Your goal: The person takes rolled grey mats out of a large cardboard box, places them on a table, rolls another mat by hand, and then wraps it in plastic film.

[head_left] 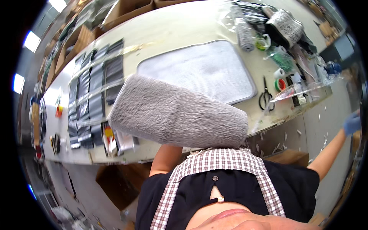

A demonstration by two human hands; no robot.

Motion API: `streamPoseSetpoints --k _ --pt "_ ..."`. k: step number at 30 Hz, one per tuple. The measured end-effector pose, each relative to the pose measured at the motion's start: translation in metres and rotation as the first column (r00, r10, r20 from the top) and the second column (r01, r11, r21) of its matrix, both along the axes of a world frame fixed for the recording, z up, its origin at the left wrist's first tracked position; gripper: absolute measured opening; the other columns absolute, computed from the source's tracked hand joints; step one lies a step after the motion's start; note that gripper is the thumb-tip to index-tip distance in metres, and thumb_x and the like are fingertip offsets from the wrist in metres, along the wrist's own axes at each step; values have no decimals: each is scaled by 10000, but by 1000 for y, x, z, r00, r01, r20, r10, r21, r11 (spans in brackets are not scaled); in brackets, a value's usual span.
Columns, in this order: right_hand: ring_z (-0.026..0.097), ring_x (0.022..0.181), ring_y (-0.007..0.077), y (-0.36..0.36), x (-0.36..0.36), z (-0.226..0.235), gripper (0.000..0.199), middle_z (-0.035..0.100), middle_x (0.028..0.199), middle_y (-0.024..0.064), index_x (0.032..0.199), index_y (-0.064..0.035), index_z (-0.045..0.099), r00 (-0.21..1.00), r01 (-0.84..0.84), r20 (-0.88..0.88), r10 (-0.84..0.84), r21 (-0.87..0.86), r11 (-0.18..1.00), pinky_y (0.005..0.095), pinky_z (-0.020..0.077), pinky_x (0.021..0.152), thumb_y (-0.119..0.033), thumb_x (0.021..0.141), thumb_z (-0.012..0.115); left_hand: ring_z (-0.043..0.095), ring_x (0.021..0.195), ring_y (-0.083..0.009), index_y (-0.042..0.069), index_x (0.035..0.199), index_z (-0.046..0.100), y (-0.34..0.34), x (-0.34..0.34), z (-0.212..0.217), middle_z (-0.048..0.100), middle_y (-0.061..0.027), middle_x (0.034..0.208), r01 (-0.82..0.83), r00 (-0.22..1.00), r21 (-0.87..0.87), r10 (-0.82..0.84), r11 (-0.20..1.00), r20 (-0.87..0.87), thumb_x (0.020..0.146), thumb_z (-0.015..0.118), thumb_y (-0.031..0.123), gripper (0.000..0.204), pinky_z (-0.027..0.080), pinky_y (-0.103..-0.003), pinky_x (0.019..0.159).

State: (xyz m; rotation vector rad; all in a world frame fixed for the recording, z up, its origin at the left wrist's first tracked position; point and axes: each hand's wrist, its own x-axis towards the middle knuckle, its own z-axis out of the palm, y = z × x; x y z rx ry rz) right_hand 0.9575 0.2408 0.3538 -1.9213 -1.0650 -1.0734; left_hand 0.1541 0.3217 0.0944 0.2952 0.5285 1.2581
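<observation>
A grey plush mat (180, 109), fluffy side up, lies tilted across the near side of the table, close to my chest. My left forearm (166, 158) runs up beneath it, so the mat hides that hand and its fingers. Behind it, a second mat (195, 69) rests flat, showing a pale, smooth face and a darker grey border; the plush one overlaps its near edge. Far out to the right, away from the table, is my right hand (352, 122) in a blue glove. It is cut by the rim of the picture, and its fingers are too blurred to read.
Dark plastic packages (90, 96) lie on the table's left. Black scissors (266, 97), tape rolls (280, 84) and a rolled grey mat (242, 32) are at the right. Cardboard boxes (128, 11) line the far edge; another box (117, 184) stands below the near edge.
</observation>
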Motion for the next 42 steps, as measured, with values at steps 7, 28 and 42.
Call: streamPoseSetpoints --k 7,28,42 --pt "629 1027 407 -229 15 -320 348 651 1116 264 1073 -6 598 758 -10 -425 -495 -766 643 494 484 897 -338 992 538 544 1255 -305 63 1437 460 74 6 0 556 -132 1389 36 991 -87 -25 996 130 1049 427 477 568 456 -448 1078" --pt "576 1290 317 515 -392 -260 1061 592 1376 231 1431 -4 508 849 -435 -479 -224 -873 219 412 453 1072 -760 708 685 361 1421 -272 85 1538 322 21 -23 -154 396 -118 1552 222 -203 -2 44 975 -978 991 596 326 658 270 -432 1196" --pt "632 1094 172 253 -347 -180 841 638 1253 87 1436 30 432 -558 -767 -784 273 612 192 330 534 960 -292 784 855 616 925 -135 21 1177 641 51 0 77 673 -36 990 896 141 -143 -573 421 -807 979 665 226 286 503 -318 875"
